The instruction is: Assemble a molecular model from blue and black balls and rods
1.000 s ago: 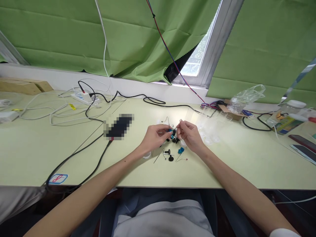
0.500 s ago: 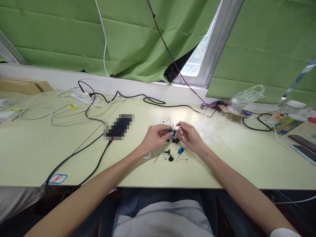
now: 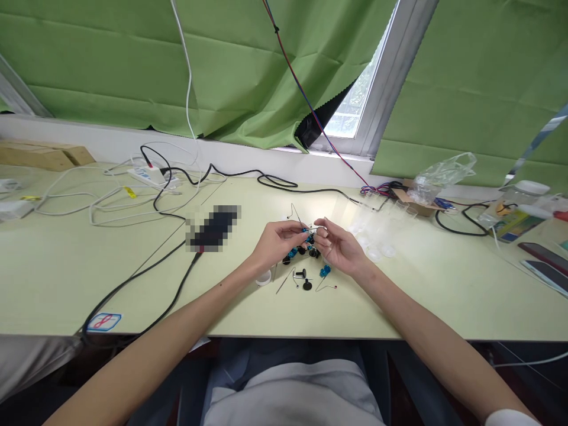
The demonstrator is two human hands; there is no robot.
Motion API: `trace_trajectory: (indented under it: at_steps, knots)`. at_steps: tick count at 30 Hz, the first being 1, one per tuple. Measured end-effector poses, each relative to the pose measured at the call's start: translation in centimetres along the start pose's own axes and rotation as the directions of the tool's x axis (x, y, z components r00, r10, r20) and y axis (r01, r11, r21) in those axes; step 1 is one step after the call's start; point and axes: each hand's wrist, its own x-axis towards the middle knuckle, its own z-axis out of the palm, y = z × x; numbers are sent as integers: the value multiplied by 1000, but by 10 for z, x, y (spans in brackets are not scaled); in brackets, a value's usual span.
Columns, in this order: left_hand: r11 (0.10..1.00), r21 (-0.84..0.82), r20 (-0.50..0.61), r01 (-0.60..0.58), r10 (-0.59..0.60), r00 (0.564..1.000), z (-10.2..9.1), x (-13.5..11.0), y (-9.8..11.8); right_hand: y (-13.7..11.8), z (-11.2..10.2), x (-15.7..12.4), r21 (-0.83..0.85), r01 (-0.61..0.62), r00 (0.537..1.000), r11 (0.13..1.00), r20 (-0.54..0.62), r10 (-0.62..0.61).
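leftward swing of the free end of the thin wire (image 3: 296, 214) is the change since the earlier frame; the wire is held between both hands, just above the middle of the desk (image 3: 399, 296). i read the left hand (image 3: 278, 242) grip as pinched on the wire at a blue bead (image 3: 306, 238). the right hand (image 3: 339, 248), palm turned up, pinches the same wire between thumb and forefinger. loose blue beads (image 3: 291, 254) and black parts (image 3: 306, 285) lie on the desk just below the hands.

A thin wire (image 3: 296, 215) is held tilted, tip raised, with blue beads (image 3: 307, 238) at its lower end.
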Motion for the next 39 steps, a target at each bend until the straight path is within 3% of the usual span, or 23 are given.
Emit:
trace_trajectory:
  at_steps: [18, 27, 39]
  knots:
    - [940, -285, 99, 189, -168, 981, -1, -1, -1, -4, 0, -5, -9, 6, 996, 1000, 87, -5]
    - [943, -265, 102, 200, -179, 979, 0, -2, 2, -5, 5, -7, -78, 42, 993, 996, 111, -33]
    - [983, -138, 64, 120, -112, 992, 0, -2, 2, -1, 2, -4, -319, 219, 976, 922, 89, -200]
